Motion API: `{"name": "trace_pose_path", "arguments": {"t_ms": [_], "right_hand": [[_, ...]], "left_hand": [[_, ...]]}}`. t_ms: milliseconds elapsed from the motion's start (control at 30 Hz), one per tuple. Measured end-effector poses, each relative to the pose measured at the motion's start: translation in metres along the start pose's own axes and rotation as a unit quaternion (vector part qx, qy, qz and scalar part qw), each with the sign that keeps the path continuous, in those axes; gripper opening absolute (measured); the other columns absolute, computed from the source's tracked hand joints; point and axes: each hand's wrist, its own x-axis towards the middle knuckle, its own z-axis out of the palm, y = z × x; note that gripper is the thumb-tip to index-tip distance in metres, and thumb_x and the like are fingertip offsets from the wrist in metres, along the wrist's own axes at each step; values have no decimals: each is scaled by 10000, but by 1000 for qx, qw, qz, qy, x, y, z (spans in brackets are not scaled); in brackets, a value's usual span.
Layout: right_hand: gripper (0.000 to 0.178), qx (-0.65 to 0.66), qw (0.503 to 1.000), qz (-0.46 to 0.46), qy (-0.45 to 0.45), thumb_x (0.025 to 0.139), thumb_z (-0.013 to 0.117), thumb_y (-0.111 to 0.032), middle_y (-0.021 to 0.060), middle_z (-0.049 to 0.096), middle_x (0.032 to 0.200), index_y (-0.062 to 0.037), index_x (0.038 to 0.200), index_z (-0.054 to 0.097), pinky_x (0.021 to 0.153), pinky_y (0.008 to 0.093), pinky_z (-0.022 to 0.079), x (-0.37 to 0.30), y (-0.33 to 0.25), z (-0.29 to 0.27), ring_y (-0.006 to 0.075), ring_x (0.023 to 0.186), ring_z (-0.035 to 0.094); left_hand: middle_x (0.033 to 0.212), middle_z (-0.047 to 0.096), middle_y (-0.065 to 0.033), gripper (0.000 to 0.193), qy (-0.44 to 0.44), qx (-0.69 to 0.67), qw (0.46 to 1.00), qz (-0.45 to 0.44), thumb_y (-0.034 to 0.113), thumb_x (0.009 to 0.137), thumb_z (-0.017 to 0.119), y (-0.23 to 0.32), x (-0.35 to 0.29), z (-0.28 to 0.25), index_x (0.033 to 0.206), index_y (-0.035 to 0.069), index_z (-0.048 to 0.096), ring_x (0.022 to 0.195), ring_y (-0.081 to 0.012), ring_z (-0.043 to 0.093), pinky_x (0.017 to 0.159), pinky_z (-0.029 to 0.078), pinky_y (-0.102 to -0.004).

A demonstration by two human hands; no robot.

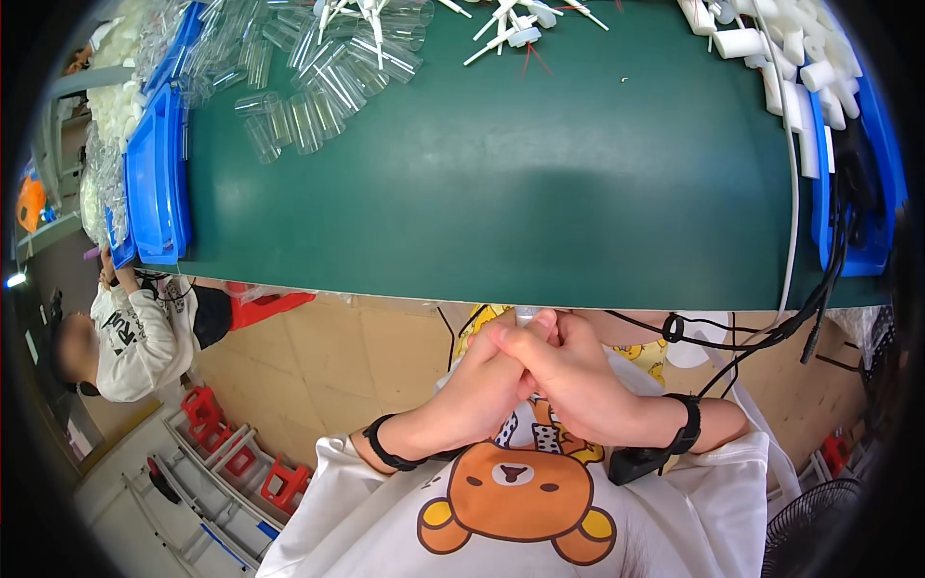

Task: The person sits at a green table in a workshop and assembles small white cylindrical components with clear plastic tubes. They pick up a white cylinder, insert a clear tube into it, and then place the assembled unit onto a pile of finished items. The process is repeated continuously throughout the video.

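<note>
Just in front of the table's near edge, my left hand [479, 383] and my right hand [570, 368] are pressed together, both closed, thumbs on top. A small pale, whitish piece [525, 312] pokes out beyond the thumbs; the rest of whatever they enclose is hidden by the fingers. Far off on the table, several clear plastic tubes [313, 111] lie in a loose heap at the left. White stemmed plastic parts [511, 29], some with thin red strands, lie at the far middle.
A green table [462, 193] spans the view. Blue trays [157, 183] stand at its left edge, and another blue tray [882, 173] at the right holds white cylindrical pieces [805, 82]. Black cables [771, 339] hang along the right edge. Another person [145, 337] sits at the left.
</note>
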Motion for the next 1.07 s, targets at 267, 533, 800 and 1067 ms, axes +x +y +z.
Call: {"name": "trace_pose_path", "arguments": {"t_ms": [267, 533, 800, 1067], "right_hand": [[251, -173, 984, -29, -42, 791, 638, -150, 42, 543, 852, 7, 908, 481, 602, 221, 442, 6, -13, -14, 66, 747, 517], [479, -279, 949, -130, -71, 792, 675, -205, 77, 522, 1000, 35, 1122, 425, 788, 264, 448, 1, -6, -27, 121, 907, 515], [422, -209, 958, -195, -28, 776, 694, -190, 87, 490, 941, 37, 1027, 443, 770, 292, 427, -5, 12, -23, 133, 893, 496], [318, -210, 946, -245, 25, 756, 703, -125, 32, 470, 845, 1, 901, 450, 695, 250, 418, 0, 15, -22, 90, 812, 481]], "left_hand": [[770, 451, 33, 218, 22, -13, 996, 81, 282, 965, 418, -24, 11, 0, 930, 72, 461, 657, -24, 379, 541, 327, -176], [774, 424, 46, 195, -86, -50, 989, 108, 268, 958, 434, -28, 17, -2, 889, 86, 425, 678, -34, 393, 584, 355, -195], [790, 474, 54, 169, -116, -119, 986, -2, 173, 882, 579, -30, 19, -11, 796, 124, 441, 718, -26, 441, 630, 393, -202], [880, 519, -7, 145, -119, -160, 975, 95, 171, 905, 510, -44, 31, -3, 987, 51, 509, 837, -92, 513, 730, 432, -237]]}}
